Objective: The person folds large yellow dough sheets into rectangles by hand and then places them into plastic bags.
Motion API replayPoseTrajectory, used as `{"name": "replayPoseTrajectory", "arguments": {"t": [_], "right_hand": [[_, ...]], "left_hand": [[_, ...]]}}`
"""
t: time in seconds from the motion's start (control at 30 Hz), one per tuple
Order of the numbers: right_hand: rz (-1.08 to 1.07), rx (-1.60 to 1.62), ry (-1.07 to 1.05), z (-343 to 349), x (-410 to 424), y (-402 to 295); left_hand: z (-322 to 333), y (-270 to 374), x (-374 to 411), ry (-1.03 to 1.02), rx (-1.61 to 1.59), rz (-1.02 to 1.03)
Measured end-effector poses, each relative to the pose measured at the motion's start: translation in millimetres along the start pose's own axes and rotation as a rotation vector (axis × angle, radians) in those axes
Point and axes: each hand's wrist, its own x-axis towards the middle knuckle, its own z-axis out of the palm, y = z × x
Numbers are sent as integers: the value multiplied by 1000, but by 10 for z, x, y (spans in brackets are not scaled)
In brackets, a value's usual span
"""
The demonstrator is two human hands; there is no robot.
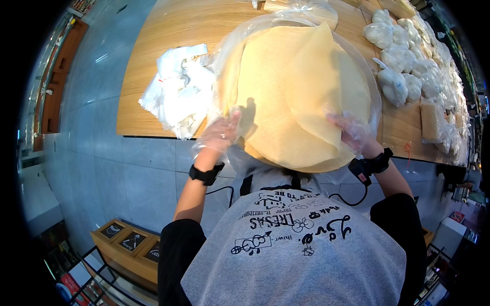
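Observation:
A stack of large, thin, round pale-yellow sheets (268,88), resembling pancakes or bean-curd skins, lies before me in a clear plastic bag (224,49) spread open around it. The top sheet (316,76) is partly lifted and folded, with a raised point at its far edge. My right hand (354,132), in a clear plastic glove, pinches this sheet's loose edge on the right. At the stack's near left edge is my left hand (220,132), also gloved; its fingers point away from me, and their grip is unclear.
Crumpled white plastic bags (183,90) lie left of the stack on the wooden table (153,34). Several bagged white items (396,57) crowd the right side, beside a bagged pale block (430,118). Behind the stack sits another clear bag (306,9). A wooden cabinet (126,252) stands lower left.

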Motion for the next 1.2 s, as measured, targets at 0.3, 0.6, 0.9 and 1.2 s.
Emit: {"name": "replayPoseTrajectory", "arguments": {"t": [0.3, 0.6, 0.9, 1.2], "right_hand": [[-5, -277, -10, 468, 7, -731], [75, 16, -29, 552, 298, -859], [-72, 351, -455, 141, 239, -398], [269, 432, -252, 254, 183, -405]], "left_hand": [[-151, 152, -236, -576, -1008, -661], [-775, 882, -617, -439, -385, 399], [67, 1684, -785, -100, -357, 313], [1279, 1144, -493, 535, 102, 244]]}}
